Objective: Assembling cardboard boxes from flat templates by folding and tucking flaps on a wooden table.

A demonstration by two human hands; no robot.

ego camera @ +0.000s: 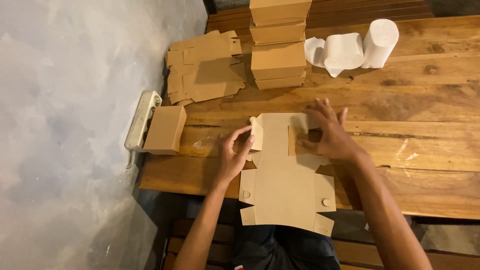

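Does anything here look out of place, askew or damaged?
Mostly tidy. The stack of folded brown cardboard boxes leans unevenly, and the flat brown cardboard blank overhangs the wooden table edge while the left hand and right hand fold it.

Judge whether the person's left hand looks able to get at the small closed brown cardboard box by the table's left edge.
Probably yes: the left hand is near the closed brown cardboard box, with only bare wooden table between them.

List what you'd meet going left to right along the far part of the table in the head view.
Pile of flat cardboard blanks → stack of folded boxes → lying white paper roll → upright white paper roll.
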